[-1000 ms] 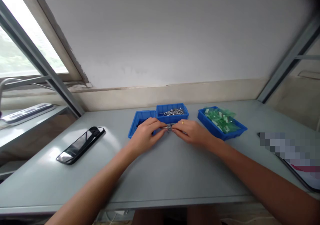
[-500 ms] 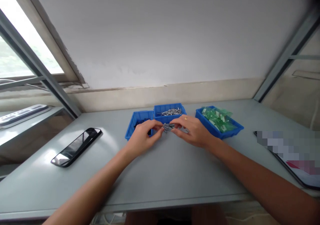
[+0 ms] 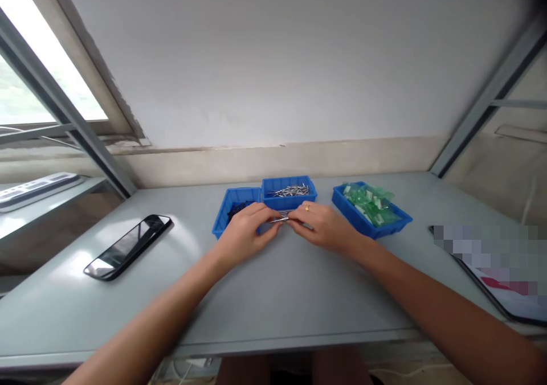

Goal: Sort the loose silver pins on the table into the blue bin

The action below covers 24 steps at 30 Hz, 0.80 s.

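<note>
Several long, thin silver metal pieces, screws by their look (image 3: 280,220), lie between my two hands above the table. My left hand (image 3: 248,226) pinches them from the left with thumb and fingertips. From the other side, my right hand (image 3: 322,225), with a ring on one finger, grips them too, and its fingers hide part of them. Just behind my hands, a blue bin (image 3: 265,182) holds a heap of the same silver pieces. A second blue bin (image 3: 222,213), partly covered by my left hand, contains small dark pieces whose kind I cannot make out.
Right of my hands stands a blue bin (image 3: 354,218) with green plastic packets (image 3: 371,204). A black-edged phone (image 3: 128,248) lies at left on the grey table (image 3: 273,299). A tablet-like device (image 3: 482,277), partly blurred out, lies at right. Behind rises a wall (image 3: 282,77).
The screws between my fingers now lie flatter and more in line, where they fanned out before. My hands have drawn slightly closer together. The view has shifted a little.
</note>
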Each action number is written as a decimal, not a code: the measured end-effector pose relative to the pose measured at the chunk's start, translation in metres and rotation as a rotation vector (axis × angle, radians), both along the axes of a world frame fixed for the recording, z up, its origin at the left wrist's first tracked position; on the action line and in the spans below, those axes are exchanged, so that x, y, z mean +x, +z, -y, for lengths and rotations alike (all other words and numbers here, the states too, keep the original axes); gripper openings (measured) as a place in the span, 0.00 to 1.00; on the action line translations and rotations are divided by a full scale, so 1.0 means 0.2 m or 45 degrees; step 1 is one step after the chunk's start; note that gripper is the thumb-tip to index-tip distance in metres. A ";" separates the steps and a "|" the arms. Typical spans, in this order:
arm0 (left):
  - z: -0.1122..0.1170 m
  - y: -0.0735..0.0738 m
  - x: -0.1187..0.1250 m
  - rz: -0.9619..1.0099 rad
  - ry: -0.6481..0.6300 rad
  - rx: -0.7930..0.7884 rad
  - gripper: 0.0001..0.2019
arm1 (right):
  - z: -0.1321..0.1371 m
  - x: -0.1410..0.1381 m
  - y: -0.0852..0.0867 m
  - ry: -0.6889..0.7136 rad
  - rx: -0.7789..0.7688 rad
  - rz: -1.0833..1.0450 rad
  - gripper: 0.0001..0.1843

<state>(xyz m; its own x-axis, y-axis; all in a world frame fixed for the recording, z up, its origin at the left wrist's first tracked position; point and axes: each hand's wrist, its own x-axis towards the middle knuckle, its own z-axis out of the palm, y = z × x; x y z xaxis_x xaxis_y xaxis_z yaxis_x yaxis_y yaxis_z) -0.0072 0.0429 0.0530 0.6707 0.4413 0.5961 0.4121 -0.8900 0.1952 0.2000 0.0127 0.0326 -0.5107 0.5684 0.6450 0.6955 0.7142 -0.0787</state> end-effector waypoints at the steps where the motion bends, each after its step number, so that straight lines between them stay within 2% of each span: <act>1: 0.00 0.00 0.00 0.001 0.008 0.002 0.05 | 0.00 0.00 0.00 0.005 -0.008 0.008 0.12; 6: 0.00 0.00 -0.01 -0.023 0.016 0.001 0.06 | 0.01 0.00 0.00 -0.023 -0.065 -0.043 0.12; 10: 0.00 0.00 0.00 -0.046 -0.004 0.005 0.06 | 0.00 0.00 0.00 0.017 -0.076 0.036 0.13; 19: -0.03 0.02 -0.03 -0.053 0.137 -0.048 0.09 | -0.02 0.04 0.00 -0.130 -0.127 -0.019 0.12; 24: -0.04 0.02 -0.02 -0.019 0.168 -0.049 0.09 | -0.03 0.04 -0.01 -0.117 -0.132 0.000 0.13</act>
<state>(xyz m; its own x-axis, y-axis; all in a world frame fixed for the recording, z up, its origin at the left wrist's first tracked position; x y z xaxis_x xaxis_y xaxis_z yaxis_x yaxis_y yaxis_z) -0.0118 0.0501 0.0564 0.6141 0.5485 0.5675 0.5282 -0.8199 0.2209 0.2074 0.0187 0.0309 -0.4538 0.6765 0.5801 0.7575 0.6357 -0.1487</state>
